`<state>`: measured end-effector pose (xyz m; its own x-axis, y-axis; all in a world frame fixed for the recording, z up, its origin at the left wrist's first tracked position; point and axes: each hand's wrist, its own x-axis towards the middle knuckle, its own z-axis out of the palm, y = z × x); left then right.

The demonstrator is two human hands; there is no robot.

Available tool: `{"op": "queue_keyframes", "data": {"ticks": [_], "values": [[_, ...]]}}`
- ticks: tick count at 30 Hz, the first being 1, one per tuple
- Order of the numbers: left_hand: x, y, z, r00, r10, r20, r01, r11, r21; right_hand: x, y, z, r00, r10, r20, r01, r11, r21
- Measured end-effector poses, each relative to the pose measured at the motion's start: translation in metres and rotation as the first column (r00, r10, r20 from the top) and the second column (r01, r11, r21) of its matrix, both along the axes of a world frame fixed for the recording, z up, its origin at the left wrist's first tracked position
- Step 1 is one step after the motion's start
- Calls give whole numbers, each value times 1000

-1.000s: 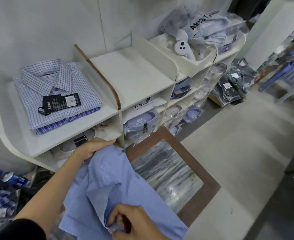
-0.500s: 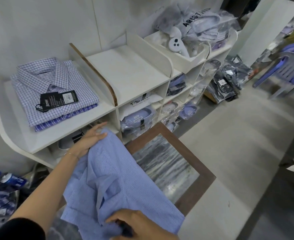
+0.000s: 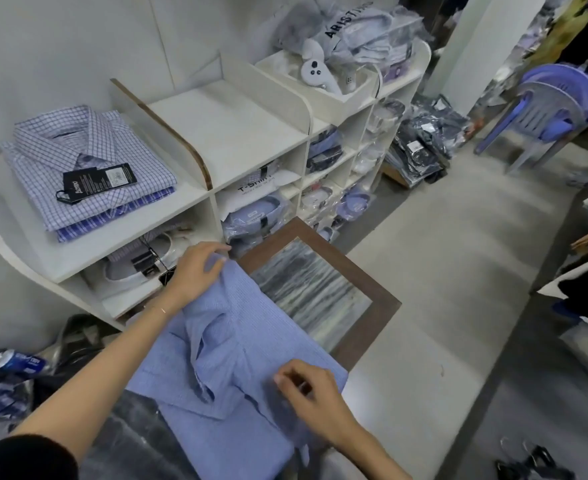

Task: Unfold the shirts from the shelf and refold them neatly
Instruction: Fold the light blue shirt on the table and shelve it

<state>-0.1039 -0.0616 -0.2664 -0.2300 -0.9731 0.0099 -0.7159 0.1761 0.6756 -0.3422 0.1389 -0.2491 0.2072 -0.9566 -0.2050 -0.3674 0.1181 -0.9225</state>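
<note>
Two hands on light-blue shirt (image 3: 230,344) spread across worktop (image 3: 372,306): left hand (image 3: 195,271) grips far edge, right hand (image 3: 311,393) pinches near fabric (mid-refold, probably); next: smooth, fold sleeve inward

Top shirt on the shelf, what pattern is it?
Shirt: purple-and-white check, in the head view.

Clothing shop — shelf unit (image 3: 195,199), tagged folded shirts (image 3: 88,168), bagged stock (image 3: 420,147)

Rumpled light-blue shirt (image 3: 251,344) on table (image 3: 382,310)
</note>
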Motion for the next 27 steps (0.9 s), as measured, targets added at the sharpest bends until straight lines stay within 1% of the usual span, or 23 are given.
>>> {"op": "queue_keyframes", "data": {"ticks": [3, 4, 6, 7, 9, 12, 14, 16, 18, 19, 20, 22, 23, 24, 25, 27], "values": [[-35, 40, 11, 981, -191, 48, 194, 977, -83, -40, 17, -13, 960, -279, -3, 279, 960, 1], [-46, 53, 13, 971, -229, 65, 234, 967, -96, -53, 22, -18, 942, -334, -38, 334, 942, -1], [-63, 78, 10, 960, -267, 86, 276, 954, -122, -75, 37, -32, 915, -382, -134, 387, 922, 12], [-70, 88, 8, 963, -259, 70, 267, 954, -136, -81, 45, -40, 911, -369, -183, 381, 924, 35], [-83, 109, 6, 978, -210, 2, 207, 962, -175, -83, 60, -50, 914, -278, -295, 310, 949, 66], [-98, 145, 2, 984, -117, -135, 88, 974, -208, -69, 73, -60, 890, -39, -454, 109, 986, 129], [-103, 170, -1, 982, -56, -181, 22, 983, -184, -55, 77, -64, 862, 80, -500, -8, 989, 145], [-105, 194, -8, 973, 19, -231, -52, 989, -137, -46, 79, -66, 852, 154, -501, -90, 984, 151], [-107, 216, -13, 943, 168, -286, -200, 976, -90, -43, 79, -66, 855, 200, -478, -132, 976, 172], [-108, 228, -14, 909, 280, -310, -312, 948, -57, -44, 81, -67, 866, 216, -452, -144, 971, 189], [-110, 239, -14, 852, 408, -329, -436, 900, -14, -46, 83, -68, 881, 223, -418, -147, 968, 205], [-115, 260, -15, 690, 628, -360, -652, 755, 67, -55, 91, -73, 907, 221, -360, -135, 959, 247], [-119, 269, -15, 618, 679, -396, -705, 702, 103, -61, 96, -78, 915, 214, -342, -125, 956, 265], [-123, 274, -15, 558, 700, -445, -720, 675, 160, -68, 102, -81, 919, 210, -334, -116, 953, 278], [-127, 276, -15, 495, 722, -484, -717, 654, 243, -77, 107, -84, 923, 208, -323, -112, 950, 292], [-134, 273, -16, 376, 773, -510, -674, 606, 422, -95, 116, -88, 932, 214, -294, -117, 941, 317]]}}
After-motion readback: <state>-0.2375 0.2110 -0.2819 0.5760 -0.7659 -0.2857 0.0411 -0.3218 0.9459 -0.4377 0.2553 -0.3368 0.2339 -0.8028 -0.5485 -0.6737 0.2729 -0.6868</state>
